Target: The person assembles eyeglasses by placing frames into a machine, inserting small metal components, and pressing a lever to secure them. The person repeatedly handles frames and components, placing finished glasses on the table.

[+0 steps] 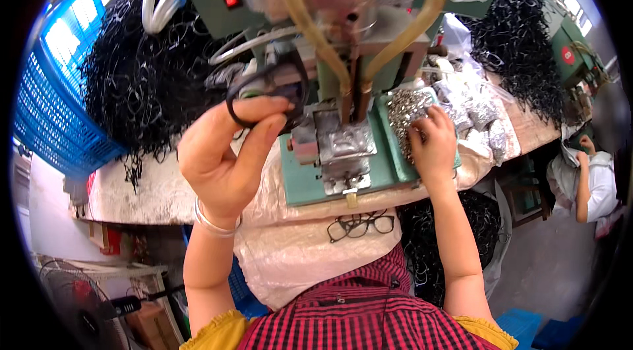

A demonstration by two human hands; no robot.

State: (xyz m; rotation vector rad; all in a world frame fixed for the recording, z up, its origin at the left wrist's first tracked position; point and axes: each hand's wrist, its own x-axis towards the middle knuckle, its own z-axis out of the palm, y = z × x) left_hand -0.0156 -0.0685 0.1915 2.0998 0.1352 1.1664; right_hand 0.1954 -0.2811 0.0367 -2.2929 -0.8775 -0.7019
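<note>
Raised to the left of the machine's metal fixture (344, 142), my left hand (227, 152) pinches a black eyeglass frame (230, 101) between thumb and fingers. My right hand (436, 149) reaches into a green tray (394, 152) of small silvery metal parts (403, 107). Its fingers are curled together at the parts; whatever they grip is too small to make out. Between my hands, two amber tubes (389, 47) run down to the nozzles over the fixture of the green bench machine (303, 185).
Tangled black eyeglass frames (151, 80) pile up at the left beside a blue basket (59, 99); another black heap (517, 47) is at far right. Bagged metal parts (484, 113) lie right of the tray. Black glasses (361, 226) rest on cloth before me. A co-worker (583, 178) sits at right.
</note>
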